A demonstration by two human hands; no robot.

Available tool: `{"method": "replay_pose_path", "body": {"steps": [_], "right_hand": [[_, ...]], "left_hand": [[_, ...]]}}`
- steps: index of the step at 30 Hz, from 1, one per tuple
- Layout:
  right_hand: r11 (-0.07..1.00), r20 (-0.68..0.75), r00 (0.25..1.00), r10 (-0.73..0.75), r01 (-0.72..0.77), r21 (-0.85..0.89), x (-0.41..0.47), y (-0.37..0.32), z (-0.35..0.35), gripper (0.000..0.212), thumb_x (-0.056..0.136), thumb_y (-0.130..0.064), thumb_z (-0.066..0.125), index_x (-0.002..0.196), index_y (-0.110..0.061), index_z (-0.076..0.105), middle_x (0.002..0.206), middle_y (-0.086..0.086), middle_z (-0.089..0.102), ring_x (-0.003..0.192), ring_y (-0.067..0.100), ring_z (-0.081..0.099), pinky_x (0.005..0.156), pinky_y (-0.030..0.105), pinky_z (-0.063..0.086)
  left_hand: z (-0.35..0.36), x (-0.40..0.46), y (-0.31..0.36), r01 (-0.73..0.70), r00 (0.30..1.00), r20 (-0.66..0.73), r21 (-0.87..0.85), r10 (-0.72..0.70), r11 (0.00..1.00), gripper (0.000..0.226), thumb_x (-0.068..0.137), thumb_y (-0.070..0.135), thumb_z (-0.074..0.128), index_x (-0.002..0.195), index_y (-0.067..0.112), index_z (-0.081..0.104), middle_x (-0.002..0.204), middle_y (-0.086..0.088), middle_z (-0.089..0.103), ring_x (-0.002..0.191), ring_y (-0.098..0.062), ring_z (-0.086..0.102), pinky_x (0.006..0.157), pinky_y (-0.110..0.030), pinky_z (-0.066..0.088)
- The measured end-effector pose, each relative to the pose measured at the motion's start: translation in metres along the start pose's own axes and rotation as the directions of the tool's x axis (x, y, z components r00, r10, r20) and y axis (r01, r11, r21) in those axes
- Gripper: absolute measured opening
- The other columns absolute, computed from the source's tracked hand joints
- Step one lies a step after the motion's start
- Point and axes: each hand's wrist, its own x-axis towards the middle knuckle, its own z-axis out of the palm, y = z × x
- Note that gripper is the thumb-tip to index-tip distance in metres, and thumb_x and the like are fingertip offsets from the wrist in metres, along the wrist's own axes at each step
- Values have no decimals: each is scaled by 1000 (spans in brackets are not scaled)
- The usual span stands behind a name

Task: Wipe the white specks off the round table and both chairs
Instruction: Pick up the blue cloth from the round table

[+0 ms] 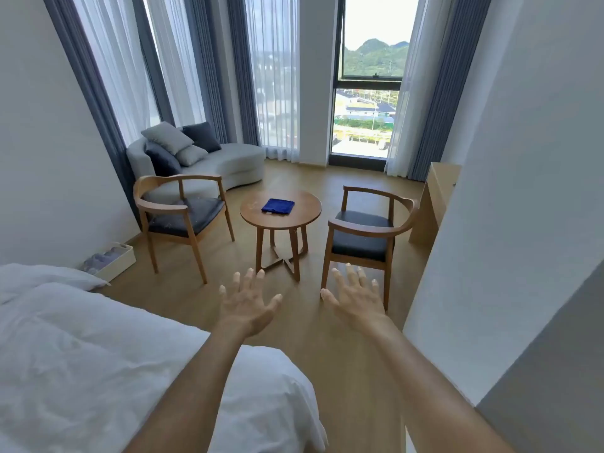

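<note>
Reaching out with fingers spread, both hands (300, 302) hover above bare floor (294, 341) — round table (251, 207) well ahead.

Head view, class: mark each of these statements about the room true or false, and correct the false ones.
1. A folded blue cloth lies on the round table. True.
2. The left hand grips the cloth. False: both hands are spread open in the air, holding nothing; the right hand is empty too.
3. White specks show on the seat of the left chair. True.
4. The right chair lies tipped over. False: it stands upright beside the table.
5. The cushions are on the bed. False: they rest on the grey sofa.
</note>
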Motion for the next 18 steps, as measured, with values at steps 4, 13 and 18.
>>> {"method": "replay_pose_path", "body": {"steps": [4,13,18], "right_hand": [[1000,29,1000,7,-6,-22,59,17,7,64,101,-53,30,155,-25,11,164,8,2,150,29,-2,119,53,5],[997,86,996,2,4,-72,227,27,2,63,101,-54,28,155,-25,12,164,6,2,150,29,-1,119,53,6],[997,104,995,-6,14,-75,299,33,-3,62,102,-54,26,155,-26,12,164,5,1,150,29,-2,119,52,3]], "left_hand": [[10,60,1,27,999,18,24,-28,999,74,93,62,28,153,25,4,162,-1,0,148,-25,-5,118,-54,2],[11,216,7,116,992,56,1,-116,993,76,93,61,31,153,27,2,162,0,-2,148,-24,-8,119,-52,0],[9,286,16,157,984,82,13,-158,987,76,92,61,33,153,28,3,162,0,-2,148,-23,-8,118,-51,-1]]}}
